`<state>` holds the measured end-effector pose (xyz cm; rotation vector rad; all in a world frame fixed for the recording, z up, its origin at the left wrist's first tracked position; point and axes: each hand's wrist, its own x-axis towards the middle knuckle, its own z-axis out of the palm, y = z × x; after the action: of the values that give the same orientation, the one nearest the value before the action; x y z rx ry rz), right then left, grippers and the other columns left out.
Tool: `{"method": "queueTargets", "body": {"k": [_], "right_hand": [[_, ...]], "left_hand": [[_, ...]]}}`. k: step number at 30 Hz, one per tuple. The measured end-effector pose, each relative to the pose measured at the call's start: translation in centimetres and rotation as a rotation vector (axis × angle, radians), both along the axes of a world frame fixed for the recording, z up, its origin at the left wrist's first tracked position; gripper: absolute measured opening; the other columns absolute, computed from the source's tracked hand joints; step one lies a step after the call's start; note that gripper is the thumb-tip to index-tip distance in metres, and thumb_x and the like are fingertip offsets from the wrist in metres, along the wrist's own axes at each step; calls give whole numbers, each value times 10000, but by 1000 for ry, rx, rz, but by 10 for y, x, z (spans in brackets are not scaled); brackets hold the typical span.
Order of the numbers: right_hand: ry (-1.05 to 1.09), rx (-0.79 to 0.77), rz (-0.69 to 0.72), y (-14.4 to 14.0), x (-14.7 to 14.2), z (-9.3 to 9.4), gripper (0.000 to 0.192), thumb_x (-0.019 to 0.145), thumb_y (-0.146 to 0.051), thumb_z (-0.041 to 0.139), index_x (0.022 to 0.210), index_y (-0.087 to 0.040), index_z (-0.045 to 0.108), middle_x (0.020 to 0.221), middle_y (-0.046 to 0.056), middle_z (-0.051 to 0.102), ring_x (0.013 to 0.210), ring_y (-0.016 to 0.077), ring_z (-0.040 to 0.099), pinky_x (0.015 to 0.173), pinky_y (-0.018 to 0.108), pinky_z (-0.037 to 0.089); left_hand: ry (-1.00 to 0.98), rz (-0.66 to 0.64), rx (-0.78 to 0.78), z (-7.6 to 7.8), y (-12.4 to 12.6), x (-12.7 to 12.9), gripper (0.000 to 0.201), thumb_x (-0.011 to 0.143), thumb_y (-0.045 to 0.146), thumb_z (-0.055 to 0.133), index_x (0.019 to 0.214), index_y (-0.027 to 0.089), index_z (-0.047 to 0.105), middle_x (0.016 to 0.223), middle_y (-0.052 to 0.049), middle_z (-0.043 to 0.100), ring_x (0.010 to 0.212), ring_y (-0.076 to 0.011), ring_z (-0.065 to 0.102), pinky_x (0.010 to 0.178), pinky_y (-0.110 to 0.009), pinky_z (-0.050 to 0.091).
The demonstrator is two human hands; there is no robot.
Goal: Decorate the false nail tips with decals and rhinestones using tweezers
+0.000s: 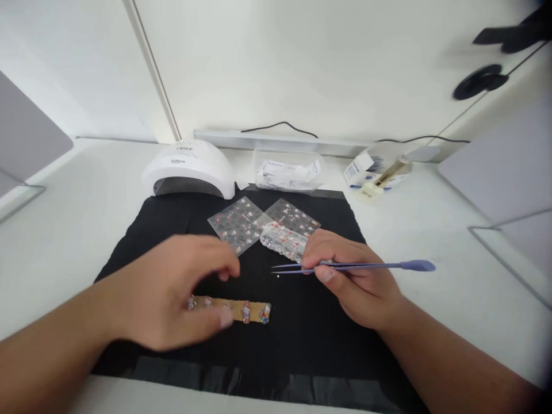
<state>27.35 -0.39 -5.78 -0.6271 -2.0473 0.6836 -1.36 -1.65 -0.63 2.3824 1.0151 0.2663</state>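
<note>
My right hand point(351, 276) is closed around purple tweezers point(371, 266), their tips pointing left and slightly apart. A tiny white speck lies on the black mat just below the tips. Over a tan strip point(254, 311) hovers my left hand point(172, 293), thumb and fingers apart with nothing between them. Decorated press-on nails point(246, 312) sit in a row across the strip; the hand hides part of it. Behind the tweezers is a clear compartment box point(282, 240) of small charms, partly covered by my right fingers. Two patterned sticker sheets point(236, 224) lie behind it.
A white nail lamp point(190, 167) stands at the back left of the black mat point(302, 345). Behind the mat is a clear bin point(288, 171) of white packets. At the back right are an open small box point(364, 169) and a gold-capped bottle point(382, 181).
</note>
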Motion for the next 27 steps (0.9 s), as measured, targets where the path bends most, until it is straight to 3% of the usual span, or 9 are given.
{"method": "queueTargets", "body": {"k": [2,5,11,17,21,24,27], "right_hand": [[11,17,1,0,0,-3,121,948,-178,528,935,-196,647,745,29,619,682,165,579,621,331,478],[-22,35,-1,2,2,-7,110,955,-178,529,949,-207,636,764,26,622,710,173,575,654,344,478],[-50,63,4,4,3,-11,102,954,-172,541,945,-218,631,809,31,633,753,185,581,700,358,471],[-6,-16,12,1,3,-17,137,974,-174,513,990,-223,640,815,30,611,751,184,583,668,340,473],[72,-77,-25,1,1,-25,139,989,-203,505,1009,-232,640,831,35,615,761,192,589,668,349,481],[132,-75,-59,-8,2,-13,149,988,-223,504,1027,-248,645,824,37,617,764,202,590,673,366,482],[70,-81,29,-20,-4,19,167,931,-212,581,1074,-242,663,843,59,653,772,226,614,678,397,497]], "left_hand": [[-207,170,83,-1,14,-16,224,855,353,525,986,191,609,857,0,627,742,-149,555,680,-264,442],[-179,319,197,-13,41,-36,241,882,379,475,864,170,594,692,29,544,625,-125,493,570,-241,385],[43,237,202,-40,73,-41,76,814,215,582,767,165,615,662,21,581,598,-117,519,588,-261,384],[163,168,148,-47,76,-39,270,969,400,618,952,132,647,837,-6,652,706,-127,613,687,-303,544],[146,116,145,-52,78,-36,197,964,333,599,970,182,725,903,-24,706,819,-156,653,744,-290,495],[135,85,165,-54,79,-33,226,969,325,574,1040,224,764,958,-36,704,880,-175,652,772,-291,463],[141,64,207,-56,79,-33,262,962,320,579,1147,256,753,1005,-63,669,974,-224,610,861,-354,439]]}}
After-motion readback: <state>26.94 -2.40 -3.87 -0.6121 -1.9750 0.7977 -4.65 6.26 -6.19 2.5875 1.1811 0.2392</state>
